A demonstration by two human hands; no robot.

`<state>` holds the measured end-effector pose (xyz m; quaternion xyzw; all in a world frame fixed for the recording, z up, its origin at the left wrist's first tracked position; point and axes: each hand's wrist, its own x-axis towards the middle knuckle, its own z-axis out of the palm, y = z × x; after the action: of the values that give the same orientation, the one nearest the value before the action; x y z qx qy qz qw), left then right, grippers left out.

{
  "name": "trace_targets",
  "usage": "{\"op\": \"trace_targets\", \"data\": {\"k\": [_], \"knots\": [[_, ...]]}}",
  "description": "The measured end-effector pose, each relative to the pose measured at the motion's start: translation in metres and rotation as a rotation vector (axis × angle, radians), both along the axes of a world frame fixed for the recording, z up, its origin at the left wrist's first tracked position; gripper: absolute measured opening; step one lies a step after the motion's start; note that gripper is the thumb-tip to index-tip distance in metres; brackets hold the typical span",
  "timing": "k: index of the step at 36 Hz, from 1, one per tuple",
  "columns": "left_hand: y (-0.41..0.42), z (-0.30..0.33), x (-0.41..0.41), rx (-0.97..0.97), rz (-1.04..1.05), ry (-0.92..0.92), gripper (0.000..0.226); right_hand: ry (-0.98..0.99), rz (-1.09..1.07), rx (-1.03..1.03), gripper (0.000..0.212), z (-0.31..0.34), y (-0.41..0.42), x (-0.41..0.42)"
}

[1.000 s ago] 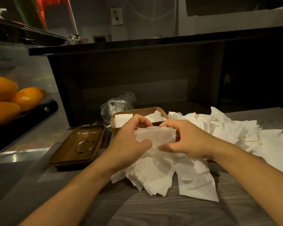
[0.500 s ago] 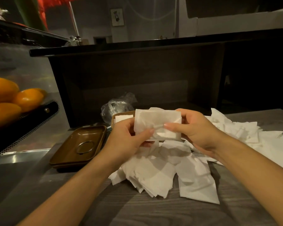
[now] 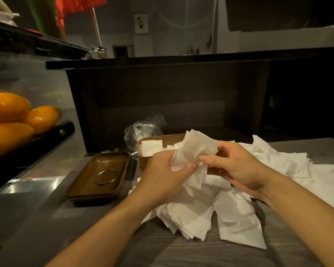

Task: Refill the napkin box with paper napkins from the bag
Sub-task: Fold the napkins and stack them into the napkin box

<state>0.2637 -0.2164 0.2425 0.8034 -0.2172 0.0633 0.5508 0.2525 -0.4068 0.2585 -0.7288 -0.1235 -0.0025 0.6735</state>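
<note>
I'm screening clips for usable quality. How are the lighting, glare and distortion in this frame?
Head view: dim and warm, the back counter nearly black; white napkins are brightest yet keep their folds; glare on the steel surface at left; wide-angle bending of edges near the borders; both hands, left hand and right hand, fairly sharp.

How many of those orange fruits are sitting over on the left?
3 show, all at the left edge: orange fruit on top, one to its right, and one below, cut off by the frame. More may be hidden.
</note>
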Motion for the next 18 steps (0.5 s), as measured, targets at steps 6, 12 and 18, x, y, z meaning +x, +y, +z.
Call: {"op": "trace_targets", "data": {"k": [6, 12, 18], "knots": [[0.000, 0.005, -0.001, 0.069, 0.025, -0.077, 0.017, -0.033, -0.175, 0.017, 0.024, 0.007, 0.014, 0.009], [0.036, 0.033, 0.035, 0.514, 0.491, -0.367, 0.023, -0.097, -0.327, -0.161, 0.020, 0.041, 0.009, 0.039], [0.040, 0.022, 0.050, 0.745, 0.492, -0.207, 0.029, -0.060, -0.374, -0.463, 0.015, 0.052, 0.029, 0.092]]}}
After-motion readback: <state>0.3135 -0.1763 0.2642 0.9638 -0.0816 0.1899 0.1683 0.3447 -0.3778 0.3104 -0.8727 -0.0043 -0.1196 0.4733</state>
